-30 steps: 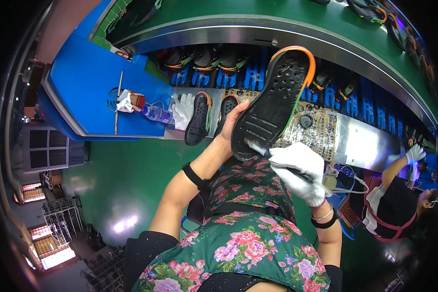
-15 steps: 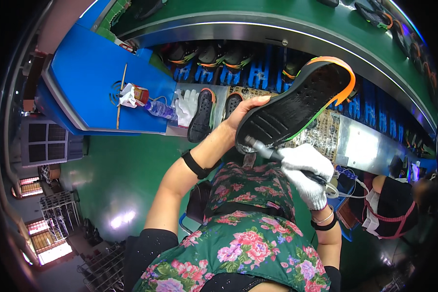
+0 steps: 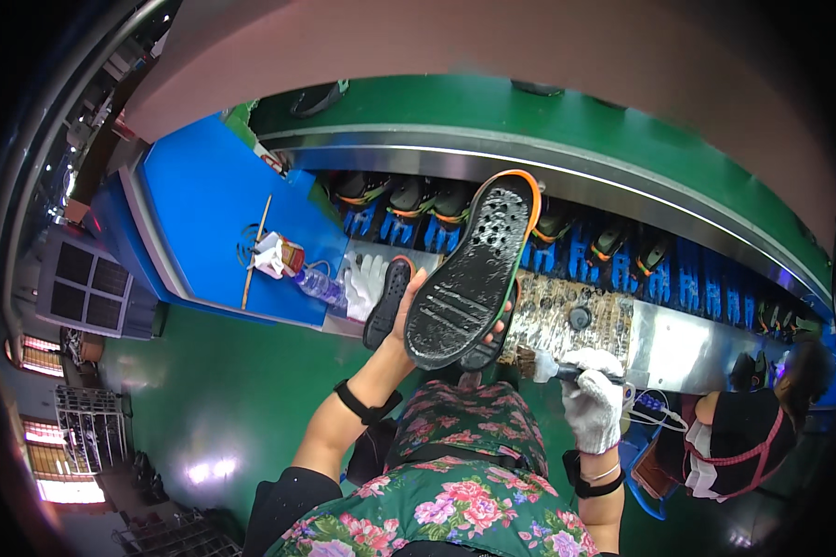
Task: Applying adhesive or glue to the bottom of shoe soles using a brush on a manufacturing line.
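Note:
My bare left hand (image 3: 407, 308) grips a black shoe sole (image 3: 455, 302) with an orange and green rim, fingers round its edges. The sole stands tilted, its inner face toward me, wet and shiny, with small holes at the far end and grooves at the near end. In a white knitted glove, my right hand (image 3: 593, 401) closes round the dark handle of a brush (image 3: 541, 365). The bristles are apart from the sole, to its right over the bench's near edge. Another black sole (image 3: 390, 299) lies left of my left hand. A further sole (image 3: 483, 355) shows partly behind the held one.
A stained patterned sheet (image 3: 548, 302) covers part of the metal bench (image 3: 673, 339). Beyond it are blue racks (image 3: 581, 265) with several shoes. A white glove (image 3: 367, 283), a plastic bottle (image 3: 318, 284) and a stick (image 3: 257, 251) lie left. A person (image 3: 748, 427) sits at right.
The held sole has swung more upright and moved left and lower in view, its inner face now glossier. The brush has come off its near end to the right. The view has shifted.

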Available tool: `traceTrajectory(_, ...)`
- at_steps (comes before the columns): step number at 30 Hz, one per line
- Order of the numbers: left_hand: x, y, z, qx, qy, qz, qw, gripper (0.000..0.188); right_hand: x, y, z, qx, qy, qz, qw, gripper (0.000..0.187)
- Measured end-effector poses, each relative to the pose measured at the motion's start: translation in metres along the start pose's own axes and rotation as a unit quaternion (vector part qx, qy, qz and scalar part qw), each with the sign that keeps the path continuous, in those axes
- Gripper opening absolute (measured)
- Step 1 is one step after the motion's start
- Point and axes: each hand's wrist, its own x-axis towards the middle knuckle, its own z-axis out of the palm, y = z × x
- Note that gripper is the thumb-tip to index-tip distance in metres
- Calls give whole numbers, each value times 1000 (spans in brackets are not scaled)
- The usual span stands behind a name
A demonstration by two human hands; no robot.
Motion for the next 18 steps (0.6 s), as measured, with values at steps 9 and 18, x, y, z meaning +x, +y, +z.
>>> traceTrajectory(9,4,-23,-5,37,168,-13,985,74,44,-27,75,-459,-168,-205,848,21)
traceTrajectory(18,4,-30,-15,22,69,-101,992,86,82,-48,62,-600,-82,-463,648,29)
